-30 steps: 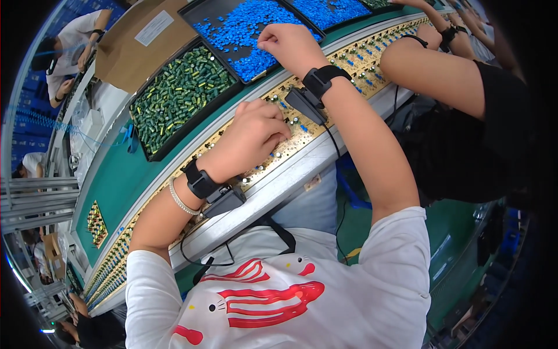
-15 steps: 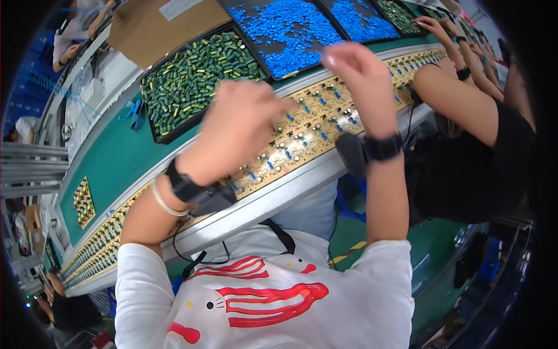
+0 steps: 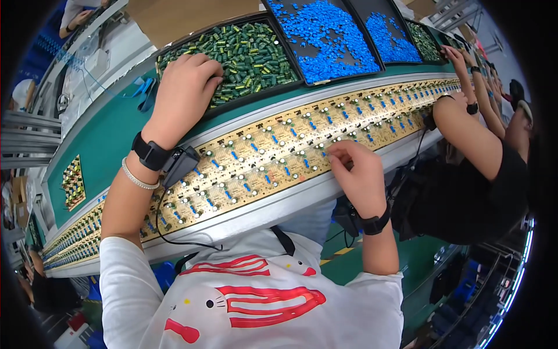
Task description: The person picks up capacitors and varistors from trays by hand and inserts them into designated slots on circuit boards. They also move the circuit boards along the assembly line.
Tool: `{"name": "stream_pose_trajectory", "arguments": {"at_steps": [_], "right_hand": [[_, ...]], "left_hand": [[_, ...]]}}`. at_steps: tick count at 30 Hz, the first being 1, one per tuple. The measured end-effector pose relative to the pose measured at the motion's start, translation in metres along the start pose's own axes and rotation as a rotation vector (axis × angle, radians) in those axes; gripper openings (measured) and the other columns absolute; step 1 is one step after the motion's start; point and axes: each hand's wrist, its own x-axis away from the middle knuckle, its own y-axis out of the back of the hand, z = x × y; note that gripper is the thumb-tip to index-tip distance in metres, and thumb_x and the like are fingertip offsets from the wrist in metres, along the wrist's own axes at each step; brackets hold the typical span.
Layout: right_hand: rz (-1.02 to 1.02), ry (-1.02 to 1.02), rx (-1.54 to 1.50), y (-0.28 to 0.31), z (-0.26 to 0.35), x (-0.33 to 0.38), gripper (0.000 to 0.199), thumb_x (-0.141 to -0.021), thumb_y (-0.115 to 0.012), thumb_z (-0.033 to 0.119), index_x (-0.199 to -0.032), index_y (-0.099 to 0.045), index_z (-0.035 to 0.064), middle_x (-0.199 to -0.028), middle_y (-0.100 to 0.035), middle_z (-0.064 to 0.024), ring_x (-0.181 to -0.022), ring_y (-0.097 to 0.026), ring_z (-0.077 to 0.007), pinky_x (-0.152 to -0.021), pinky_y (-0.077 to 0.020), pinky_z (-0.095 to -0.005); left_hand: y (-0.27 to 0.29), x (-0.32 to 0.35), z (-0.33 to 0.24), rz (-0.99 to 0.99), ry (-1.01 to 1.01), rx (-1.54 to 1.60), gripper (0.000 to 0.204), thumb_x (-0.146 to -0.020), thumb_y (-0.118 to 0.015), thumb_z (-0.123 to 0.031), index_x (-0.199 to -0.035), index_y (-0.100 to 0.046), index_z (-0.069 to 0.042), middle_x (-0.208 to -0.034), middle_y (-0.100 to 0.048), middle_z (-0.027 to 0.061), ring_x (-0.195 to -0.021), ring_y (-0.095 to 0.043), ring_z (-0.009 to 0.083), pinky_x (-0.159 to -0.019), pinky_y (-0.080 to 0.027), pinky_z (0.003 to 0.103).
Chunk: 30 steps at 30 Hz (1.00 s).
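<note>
My left hand (image 3: 186, 96) is over the near left part of a black tray of green cylindrical capacitors (image 3: 256, 55). Its fingers curl in with the thumb beside them, and whatever they hold is hidden. Lower and to the right, my right hand (image 3: 361, 174) is at the near edge of a long strip of tan circuit boards (image 3: 273, 148). Thumb and forefinger are drawn together in a pinch beside the small parts on a board; I cannot make out what is between them. Blue and green components stand in rows along the boards.
Black trays of small blue parts (image 3: 331, 43) (image 3: 392, 41) stand behind the strip. A brown cardboard box (image 3: 192, 17) is at the back. One separate board with components (image 3: 73, 183) lies on the green surface at left. A co-worker's arm (image 3: 474, 131) reaches in from the right.
My left hand has moved left and back from above the boards to the capacitor tray. My right hand has come down and nearer, from beside the blue parts to the boards. The view has shifted slightly.
</note>
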Motion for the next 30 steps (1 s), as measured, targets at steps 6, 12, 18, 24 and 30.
{"name": "stream_pose_trajectory", "arguments": {"at_steps": [6,12,18,24,30], "right_hand": [[0.091,-0.088,0.007,0.004,0.005,-0.008,0.017,-0.084,-0.068,0.001,-0.102,-0.068,-0.0001,-0.077,-0.068,-0.0049,-0.066,-0.061,-0.0105,-0.062,-0.0487,-0.0255],[0.111,-0.118,0.032,0.003,0.011,-0.01,0.017,-0.084,-0.068,0.001,-0.101,-0.067,-0.0005,-0.077,-0.068,-0.0053,-0.065,-0.061,-0.0106,-0.061,-0.0488,-0.0258],[0.041,0.074,0.243,-0.007,0.013,-0.007,0.014,-0.083,-0.067,0.0,-0.097,-0.066,0.0013,-0.075,-0.067,-0.0113,-0.065,-0.065,-0.0229,-0.062,-0.0516,-0.0339],[0.078,0.251,0.571,-0.004,0.02,-0.005,0.008,-0.088,-0.066,0.008,-0.094,-0.066,0.0039,-0.076,-0.065,-0.016,-0.069,-0.065,-0.0342,-0.062,-0.0512,-0.0421],[0.041,0.269,0.281,0.032,0.054,-0.066,0.013,-0.093,-0.063,0.015,-0.097,-0.068,0.0031,-0.077,-0.067,-0.0178,-0.069,-0.066,-0.034,-0.061,-0.0491,-0.0417]], "left_hand": [[-0.002,0.002,-0.001,-0.065,-0.005,0.015,0.01,-0.087,-0.068,-0.009,-0.096,-0.069,-0.01,-0.094,-0.068,0.0057,-0.097,-0.061,0.0285,-0.088,-0.046,0.042],[-0.004,0.004,0.0,-0.177,-0.047,-0.009,0.017,-0.086,-0.067,-0.004,-0.101,-0.069,-0.009,-0.095,-0.065,0.0068,-0.097,-0.06,0.0289,-0.089,-0.045,0.042],[0.009,0.001,-0.022,-0.181,-0.142,0.103,0.021,-0.084,-0.064,0.001,-0.103,-0.068,-0.008,-0.095,-0.062,0.0091,-0.094,-0.059,0.0314,-0.086,-0.046,0.043],[0.012,0.01,-0.073,0.06,-0.269,0.506,0.025,-0.081,-0.061,0.003,-0.102,-0.066,-0.008,-0.091,-0.064,0.0104,-0.09,-0.063,0.033,-0.079,-0.049,0.044],[0.005,0.008,-0.09,0.336,-0.152,0.783,0.021,-0.086,-0.06,0.001,-0.105,-0.068,-0.005,-0.101,-0.067,0.013,-0.097,-0.064,0.0326,-0.082,-0.051,0.041]]}}
